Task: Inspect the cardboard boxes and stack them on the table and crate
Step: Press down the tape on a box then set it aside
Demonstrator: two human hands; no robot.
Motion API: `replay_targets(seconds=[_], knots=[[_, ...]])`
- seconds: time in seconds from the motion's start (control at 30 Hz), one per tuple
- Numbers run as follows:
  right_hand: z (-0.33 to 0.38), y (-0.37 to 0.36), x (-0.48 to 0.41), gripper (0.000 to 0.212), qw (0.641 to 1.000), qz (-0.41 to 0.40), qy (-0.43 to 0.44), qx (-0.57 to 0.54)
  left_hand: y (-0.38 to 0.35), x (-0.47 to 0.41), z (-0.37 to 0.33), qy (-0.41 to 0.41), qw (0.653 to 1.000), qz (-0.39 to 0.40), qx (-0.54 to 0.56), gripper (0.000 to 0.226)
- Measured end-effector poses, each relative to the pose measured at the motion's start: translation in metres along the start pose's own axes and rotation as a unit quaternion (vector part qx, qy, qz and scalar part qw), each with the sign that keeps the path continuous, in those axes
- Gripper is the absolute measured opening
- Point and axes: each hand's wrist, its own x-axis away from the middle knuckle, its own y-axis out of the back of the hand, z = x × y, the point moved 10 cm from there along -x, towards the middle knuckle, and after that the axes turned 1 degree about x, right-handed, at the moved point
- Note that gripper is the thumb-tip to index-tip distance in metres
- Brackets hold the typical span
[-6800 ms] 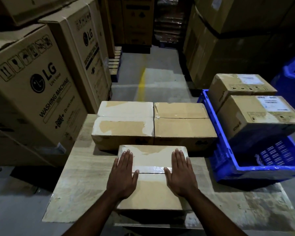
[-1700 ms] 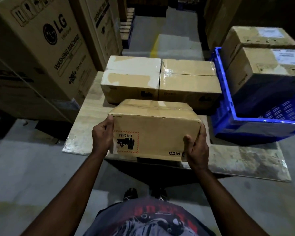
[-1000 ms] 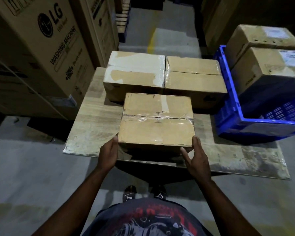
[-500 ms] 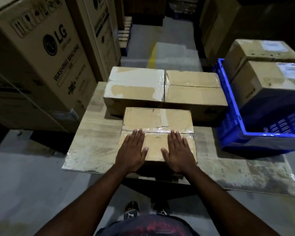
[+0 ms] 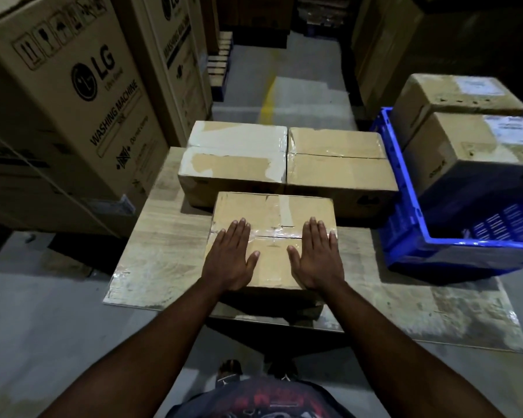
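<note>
- The left hand (image 5: pixel 230 257) and right hand (image 5: pixel 314 254) lie flat, fingers straight, atop the nearest cardboard box (image 5: pixel 272 209), gripping nothing.
- This box sits at the near edge of the table (image 5: pixel 163 236), just before two rear boxes (image 5: pixel 236 158).
- Best handling, likely: press evenly along the taped seam, feeling for give.
- Count: three boxes on the table; two in the one blue crate (image 5: pixel 402 242).

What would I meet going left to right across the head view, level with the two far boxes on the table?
LG washing machine carton → white-patched box → plain brown box → blue crate, which holds two labelled boxes.
</note>
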Motion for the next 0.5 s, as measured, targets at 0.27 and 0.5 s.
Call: replay_targets(seconds=[0.27, 0.5], knots=[[0.042, -0.003, -0.029, 0.078, 0.997, 0.039, 0.071, -0.007, 0.001, -0.028, -0.016, -0.010, 1.000, 0.009, 0.023, 0.072], [0.043, -0.013, -0.027, 0.073, 0.995, 0.063, 0.071, 0.003, -0.009, -0.030, -0.019, -0.031, 0.999, 0.011, 0.005, 0.069]])
